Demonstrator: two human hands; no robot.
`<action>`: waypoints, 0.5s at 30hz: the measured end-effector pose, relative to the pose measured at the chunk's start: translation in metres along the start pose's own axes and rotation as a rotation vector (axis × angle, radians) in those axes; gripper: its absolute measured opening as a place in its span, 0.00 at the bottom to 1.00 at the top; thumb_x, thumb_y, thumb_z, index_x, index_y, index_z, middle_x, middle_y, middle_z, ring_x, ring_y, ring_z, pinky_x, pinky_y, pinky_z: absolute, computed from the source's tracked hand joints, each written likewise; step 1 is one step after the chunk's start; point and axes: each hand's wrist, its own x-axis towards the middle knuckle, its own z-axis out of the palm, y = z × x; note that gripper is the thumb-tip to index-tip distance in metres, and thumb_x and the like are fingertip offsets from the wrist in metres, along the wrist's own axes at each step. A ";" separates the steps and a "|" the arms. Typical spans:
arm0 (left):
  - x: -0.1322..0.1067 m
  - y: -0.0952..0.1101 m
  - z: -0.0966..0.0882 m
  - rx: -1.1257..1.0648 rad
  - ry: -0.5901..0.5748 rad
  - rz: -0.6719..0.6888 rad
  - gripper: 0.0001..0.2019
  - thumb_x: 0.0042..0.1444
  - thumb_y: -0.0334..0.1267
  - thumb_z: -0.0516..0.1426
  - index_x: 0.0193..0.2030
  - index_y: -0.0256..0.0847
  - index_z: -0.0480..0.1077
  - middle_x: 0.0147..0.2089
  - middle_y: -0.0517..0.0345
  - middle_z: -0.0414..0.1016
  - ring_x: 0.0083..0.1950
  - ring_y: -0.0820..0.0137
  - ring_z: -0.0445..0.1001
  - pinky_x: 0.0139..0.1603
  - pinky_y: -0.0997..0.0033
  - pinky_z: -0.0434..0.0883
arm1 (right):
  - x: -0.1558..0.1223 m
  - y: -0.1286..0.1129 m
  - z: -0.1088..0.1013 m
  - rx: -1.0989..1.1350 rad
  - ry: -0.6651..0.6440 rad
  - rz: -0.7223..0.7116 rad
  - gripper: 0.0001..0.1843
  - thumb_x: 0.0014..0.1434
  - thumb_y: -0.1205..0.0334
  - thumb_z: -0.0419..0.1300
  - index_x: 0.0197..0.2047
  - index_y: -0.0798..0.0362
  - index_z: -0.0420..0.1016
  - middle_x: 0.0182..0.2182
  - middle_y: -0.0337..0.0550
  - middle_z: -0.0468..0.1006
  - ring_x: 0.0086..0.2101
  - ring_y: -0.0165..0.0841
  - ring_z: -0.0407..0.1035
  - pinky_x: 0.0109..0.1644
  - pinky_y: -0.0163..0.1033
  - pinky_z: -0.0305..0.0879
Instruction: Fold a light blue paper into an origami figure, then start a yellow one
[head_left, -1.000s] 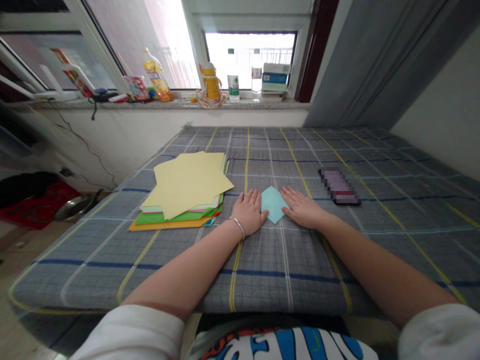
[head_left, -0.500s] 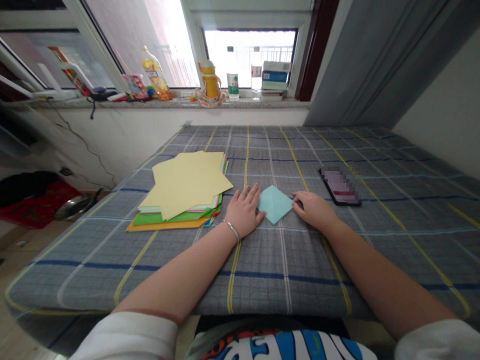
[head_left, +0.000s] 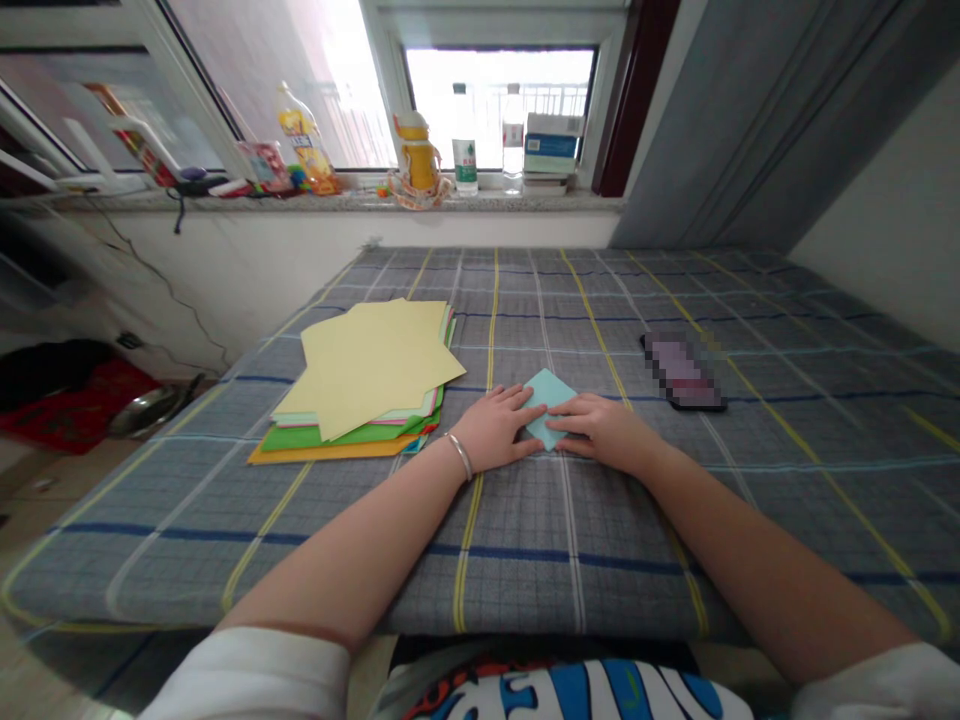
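A small folded light-blue paper (head_left: 550,393) lies on the checked grey cloth (head_left: 570,540) in front of me. My left hand (head_left: 497,427) rests flat at its left edge, fingertips pressed on the paper. From the right, my right hand (head_left: 606,430) lies over the paper, fingers stretched across it and pressing down. The two hands nearly meet on the paper and hide its lower half. A bracelet circles my left wrist.
A stack of coloured paper sheets (head_left: 371,375), yellow on top, lies to the left. A phone (head_left: 682,370) lies to the right. The windowsill (head_left: 352,200) at the back holds bottles, a box and small items. The cloth's left edge drops to the floor.
Both hands have moved inward onto the blue paper. The right hand, half a second ago at its right corner, now covers its right side. The paper looks smaller.
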 end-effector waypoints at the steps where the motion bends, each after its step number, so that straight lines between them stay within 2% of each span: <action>1: 0.000 -0.001 -0.002 0.003 0.006 0.025 0.28 0.59 0.54 0.54 0.62 0.42 0.64 0.66 0.44 0.61 0.66 0.55 0.60 0.64 0.53 0.60 | 0.000 0.000 -0.001 -0.011 -0.002 0.002 0.12 0.59 0.57 0.60 0.46 0.49 0.78 0.46 0.43 0.79 0.45 0.39 0.72 0.51 0.45 0.67; 6: 0.003 -0.003 -0.004 -0.029 0.027 0.128 0.16 0.60 0.45 0.56 0.52 0.41 0.72 0.57 0.53 0.73 0.57 0.65 0.72 0.60 0.64 0.66 | -0.004 0.001 -0.006 -0.009 0.004 0.028 0.11 0.62 0.58 0.57 0.43 0.47 0.80 0.44 0.41 0.81 0.43 0.35 0.74 0.49 0.42 0.68; 11: 0.004 -0.007 -0.004 -0.070 0.050 0.133 0.13 0.61 0.42 0.56 0.49 0.41 0.73 0.55 0.54 0.74 0.56 0.68 0.73 0.59 0.67 0.67 | -0.005 -0.003 -0.011 0.004 -0.008 0.038 0.11 0.62 0.59 0.57 0.44 0.47 0.79 0.45 0.41 0.80 0.44 0.35 0.73 0.50 0.42 0.68; 15: 0.003 -0.008 -0.007 -0.086 0.055 0.123 0.11 0.62 0.43 0.54 0.46 0.42 0.73 0.51 0.55 0.76 0.52 0.69 0.74 0.56 0.69 0.69 | -0.005 -0.004 -0.013 0.015 -0.031 0.075 0.13 0.61 0.57 0.57 0.48 0.47 0.77 0.47 0.41 0.79 0.46 0.37 0.71 0.51 0.43 0.67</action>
